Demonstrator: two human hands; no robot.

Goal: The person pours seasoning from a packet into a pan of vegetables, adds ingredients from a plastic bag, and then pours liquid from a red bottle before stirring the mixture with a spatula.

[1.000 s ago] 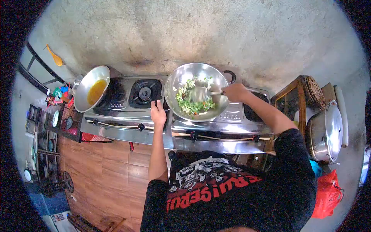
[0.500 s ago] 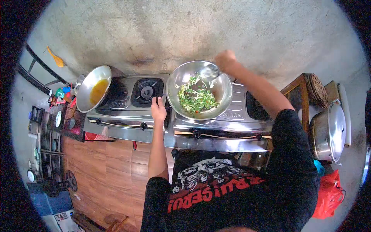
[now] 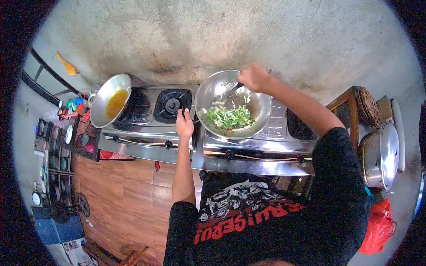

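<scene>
A wide steel wok (image 3: 262, 111) sits on the right-hand gas stove, holding chopped green and pale vegetables (image 3: 228, 117) with a few red bits. At its left rim, my left hand (image 3: 184, 125) is closed around the wok's handle, most of which the fingers hide. My right hand (image 3: 254, 78) is above the wok's far rim, wrapped round the dark handle of a spatula (image 3: 234, 90). The spatula slants down and left into the wok, its lower end blurred among the moving vegetables.
On the left stove (image 3: 153, 126), a second wok (image 3: 98, 116) with yellowish oil stands tilted beside a bare burner (image 3: 172, 105). A large lidded pot (image 3: 372, 155) and a red plastic bag (image 3: 378, 226) are at the right. The concrete wall (image 3: 186, 40) rises behind.
My right hand has shifted slightly left and lower, swinging the spatula toward the wok's left side. Vegetables there are stirred up. My left hand keeps its hold on the handle.
</scene>
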